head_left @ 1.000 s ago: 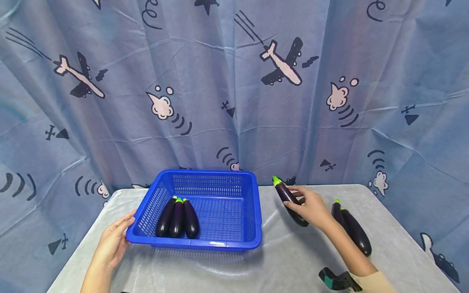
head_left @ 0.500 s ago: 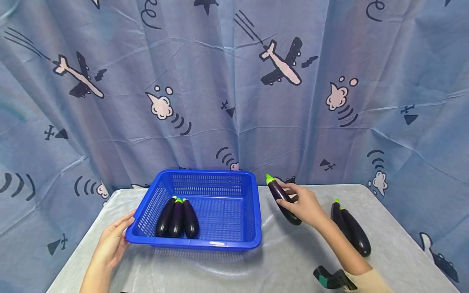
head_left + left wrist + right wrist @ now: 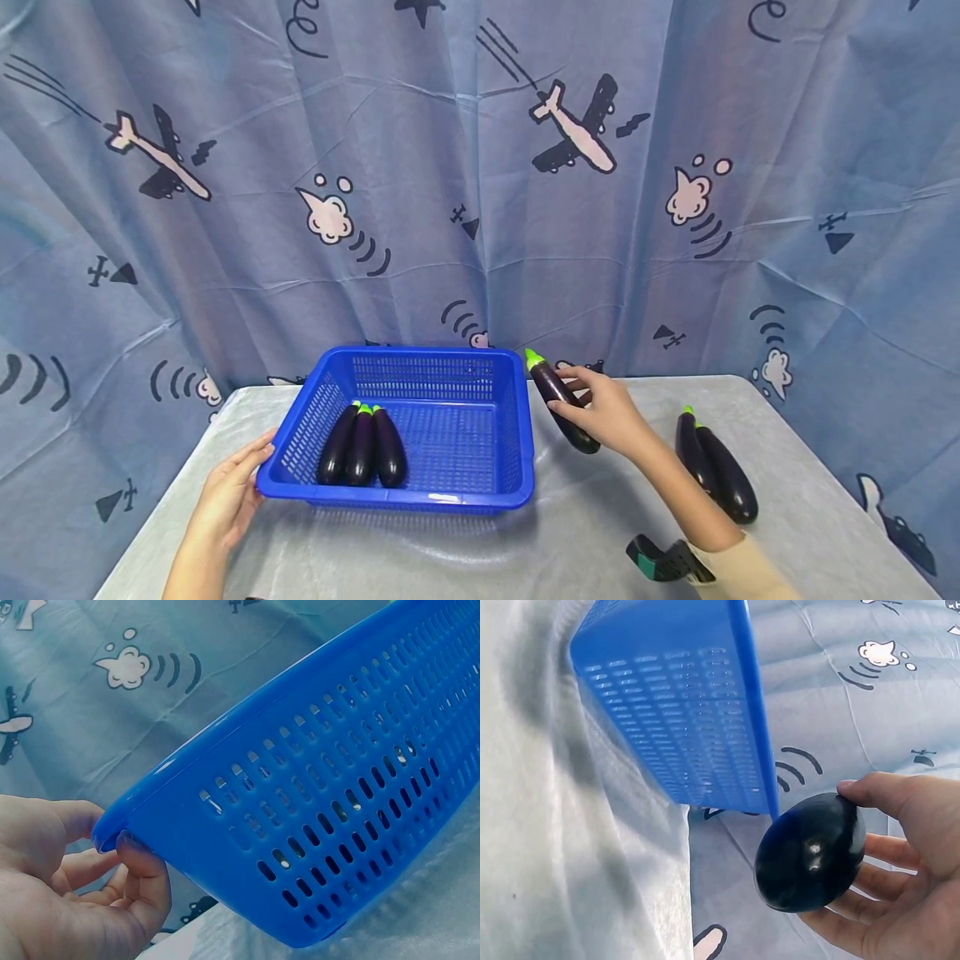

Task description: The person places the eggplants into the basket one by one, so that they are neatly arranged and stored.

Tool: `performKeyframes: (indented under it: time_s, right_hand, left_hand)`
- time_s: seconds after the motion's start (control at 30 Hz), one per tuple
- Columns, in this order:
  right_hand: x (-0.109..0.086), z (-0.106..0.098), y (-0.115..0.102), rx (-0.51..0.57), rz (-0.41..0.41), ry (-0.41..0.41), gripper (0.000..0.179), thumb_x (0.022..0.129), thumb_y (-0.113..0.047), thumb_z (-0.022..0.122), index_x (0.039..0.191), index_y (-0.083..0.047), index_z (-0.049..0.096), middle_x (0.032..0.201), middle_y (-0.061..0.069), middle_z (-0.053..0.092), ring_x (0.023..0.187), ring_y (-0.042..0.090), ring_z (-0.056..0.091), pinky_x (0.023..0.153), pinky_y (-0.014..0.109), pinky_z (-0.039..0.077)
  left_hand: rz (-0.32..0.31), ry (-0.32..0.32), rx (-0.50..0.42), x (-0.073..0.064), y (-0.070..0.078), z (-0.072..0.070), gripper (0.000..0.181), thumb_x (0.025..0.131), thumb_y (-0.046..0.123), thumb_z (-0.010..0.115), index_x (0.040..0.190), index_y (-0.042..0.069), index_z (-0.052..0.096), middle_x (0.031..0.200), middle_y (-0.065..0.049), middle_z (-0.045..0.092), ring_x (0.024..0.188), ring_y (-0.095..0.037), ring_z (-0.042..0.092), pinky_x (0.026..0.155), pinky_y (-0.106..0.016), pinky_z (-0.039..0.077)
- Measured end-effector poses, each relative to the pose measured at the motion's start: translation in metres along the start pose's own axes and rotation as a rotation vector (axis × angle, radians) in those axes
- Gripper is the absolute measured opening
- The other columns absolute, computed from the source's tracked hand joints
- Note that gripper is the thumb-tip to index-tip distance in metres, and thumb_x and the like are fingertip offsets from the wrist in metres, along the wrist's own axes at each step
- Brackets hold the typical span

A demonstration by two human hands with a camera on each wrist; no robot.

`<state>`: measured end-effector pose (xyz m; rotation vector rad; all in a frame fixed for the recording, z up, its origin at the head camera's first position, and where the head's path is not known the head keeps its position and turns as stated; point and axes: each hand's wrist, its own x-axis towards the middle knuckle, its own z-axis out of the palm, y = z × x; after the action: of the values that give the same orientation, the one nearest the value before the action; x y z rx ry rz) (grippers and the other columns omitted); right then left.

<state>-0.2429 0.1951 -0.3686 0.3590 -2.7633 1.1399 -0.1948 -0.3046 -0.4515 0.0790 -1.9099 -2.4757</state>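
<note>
A blue plastic basket (image 3: 465, 498) stands on the table, with three eggplants (image 3: 361, 448) side by side in its left part. My left hand (image 3: 228, 496) pinches the basket's left rim between thumb and fingers, as the left wrist view also shows. Just right of the basket, my right hand (image 3: 606, 414) grips an eggplant (image 3: 558, 398) above the table, its green stem end tilted up and to the left. From the right wrist view, the rounded dark end of that eggplant (image 3: 810, 855) sits between thumb and fingers, close to the basket's side wall (image 3: 675, 712).
Two more eggplants (image 3: 718, 471) lie together on the right side of the table, partly behind the right forearm. A pale cloth covers the table (image 3: 585, 533). Behind it hangs a blue curtain (image 3: 420, 250) printed with planes.
My right hand has carried the eggplant leftward and slightly up, closer to the basket's right rim. The left hand and the basket have stayed in place.
</note>
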Motion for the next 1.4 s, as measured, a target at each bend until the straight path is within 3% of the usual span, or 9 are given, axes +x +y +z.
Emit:
performKeyframes:
  time_s: [0.27,0.8,1.2,1.4]
  right_hand:
    - [0.006,0.004,-0.012,-0.017,-0.008,-0.021,0.045,0.095,-0.016,0.080,0.133,0.002,0.065,0.118,0.027,0.072,0.089,0.030,0.072,0.069,0.041,0.062]
    - [0.016,0.017,-0.032,0.015,-0.023,-0.045,0.046,0.095,-0.016,0.080,0.134,0.004,0.064,0.119,0.026,0.073,0.085,0.026,0.072,0.069,0.036,0.062]
    - [0.025,0.027,-0.040,0.012,-0.112,-0.034,0.044,0.093,-0.014,0.081,0.129,0.005,0.067,0.113,0.025,0.075,0.080,0.023,0.074,0.067,0.034,0.061]
    - [0.028,0.033,-0.045,0.036,-0.077,-0.058,0.044,0.094,-0.014,0.080,0.131,0.005,0.065,0.116,0.026,0.074,0.081,0.024,0.071,0.070,0.036,0.062]
  left_hand:
    - [-0.009,0.004,0.000,0.001,0.000,0.000,0.045,0.112,0.011,0.046,0.101,0.040,0.079,0.105,0.017,0.074,0.090,-0.005,0.073,0.077,-0.022,0.058]
    - [0.002,-0.002,-0.025,0.000,0.000,0.000,0.046,0.112,0.009,0.045,0.101,0.037,0.080,0.103,0.013,0.076,0.086,-0.006,0.073,0.074,-0.022,0.058]
    - [-0.015,0.015,-0.009,0.000,0.001,0.001,0.046,0.112,0.010,0.046,0.100,0.038,0.079,0.101,0.013,0.076,0.085,-0.006,0.073,0.073,-0.022,0.058]
    - [-0.027,0.023,0.004,0.000,0.003,0.002,0.045,0.113,0.011,0.046,0.100,0.039,0.079,0.101,0.014,0.075,0.084,-0.005,0.072,0.073,-0.022,0.057]
